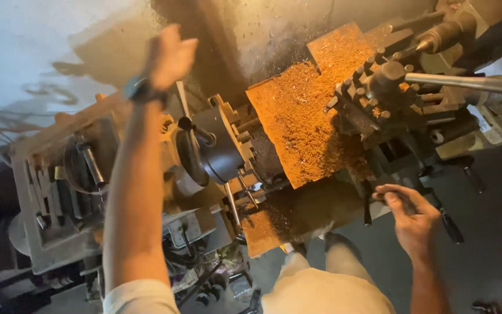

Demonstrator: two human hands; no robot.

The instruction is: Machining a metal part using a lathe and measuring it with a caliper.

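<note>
Reaching high over the headstock, the left hand (172, 55) is raised with its fingers loosely curled and blurred; whether it grips anything up there cannot be told. A dark watch (140, 90) sits on that wrist. Low at the front of the lathe (59, 192), the right hand (411, 215) closes around a dark handle (391, 195) on the carriage, fingers wrapped over it. Just above that hand stands the tool post (379, 87), with a long steel bar (466, 82) jutting to the right. Between the two hands, the round chuck (219, 145) faces a slanted board (303, 122) heaped with orange-brown chips. Below, the person's light trousers (321, 291) show above the grey floor (495, 232).
</note>
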